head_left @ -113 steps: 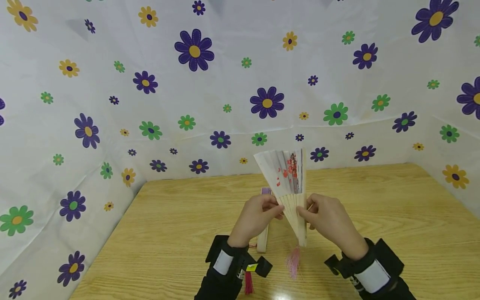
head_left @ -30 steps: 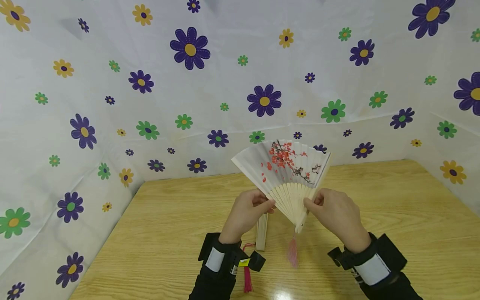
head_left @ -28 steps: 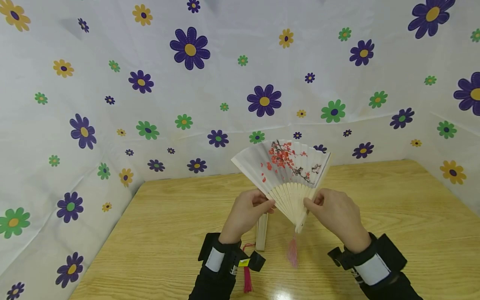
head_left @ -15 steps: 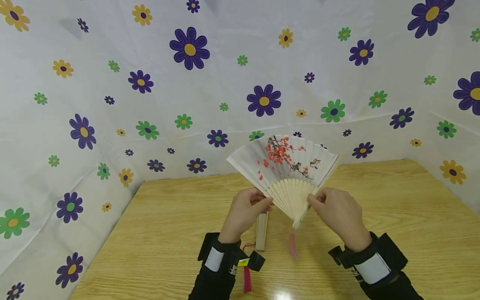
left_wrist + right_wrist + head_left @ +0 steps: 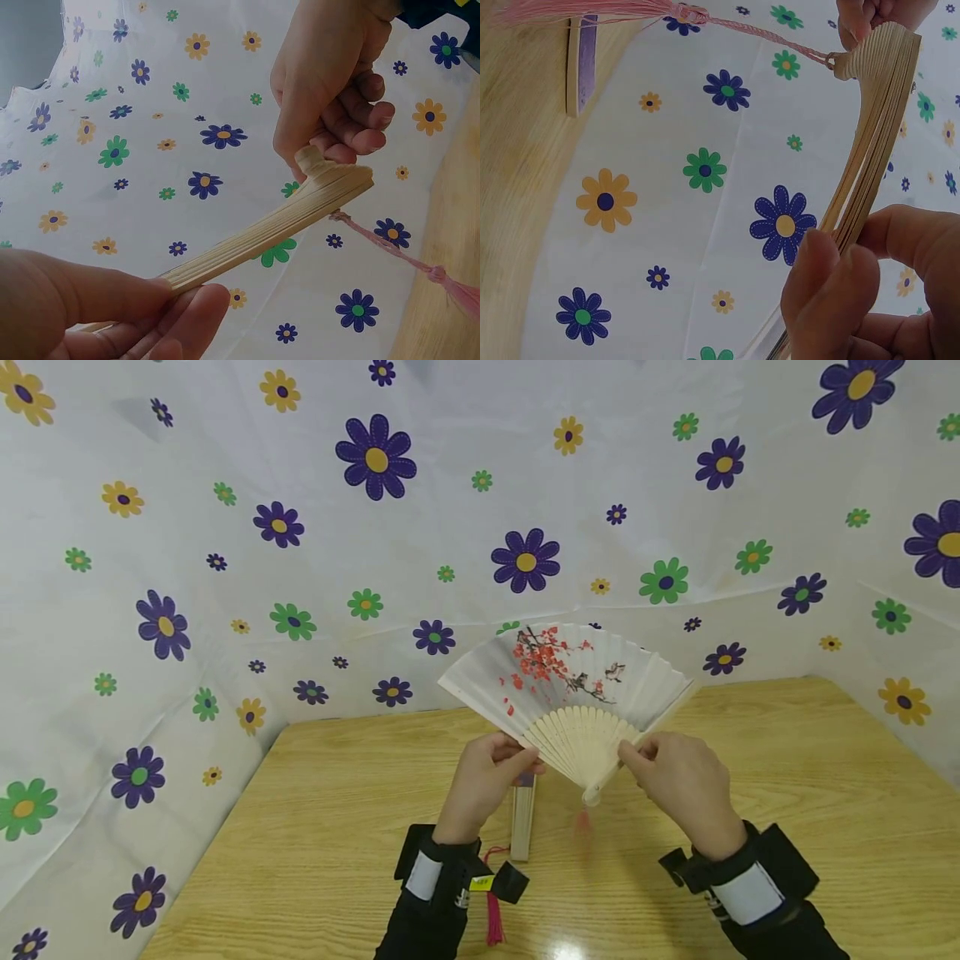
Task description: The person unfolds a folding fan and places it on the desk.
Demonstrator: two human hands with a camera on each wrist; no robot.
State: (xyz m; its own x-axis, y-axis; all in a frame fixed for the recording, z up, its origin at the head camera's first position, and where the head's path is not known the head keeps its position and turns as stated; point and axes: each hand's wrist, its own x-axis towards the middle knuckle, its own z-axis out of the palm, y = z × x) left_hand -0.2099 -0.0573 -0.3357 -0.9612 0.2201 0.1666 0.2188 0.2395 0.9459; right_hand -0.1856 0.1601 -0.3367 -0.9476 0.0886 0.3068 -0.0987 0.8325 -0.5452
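A folding fan (image 5: pixel 588 693) with pale wooden ribs is spread wide above the table in the head view. Its white leaf carries red blossoms on a dark branch. My left hand (image 5: pixel 483 781) pinches the left outer rib between thumb and fingers, while my right hand (image 5: pixel 686 785) pinches the right one. From the pivot hangs a pink tassel (image 5: pixel 592 11), blurred in the head view. In the left wrist view the stacked ribs (image 5: pixel 262 236) run from my left fingers up toward the pivot. Some fingertips are hidden behind the fan.
A second fan (image 5: pixel 522 827), folded, with a purple part, lies on the wooden table (image 5: pixel 337 827) just right of my left wrist. Its dark pink tassel (image 5: pixel 494 918) trails toward the front. A white flowered cloth (image 5: pixel 450 510) hangs behind and along both sides.
The fan has spread from a narrow wedge to a wide arc as its right side swung rightward and down. My hands have moved apart; its pivot and tassel have risen.
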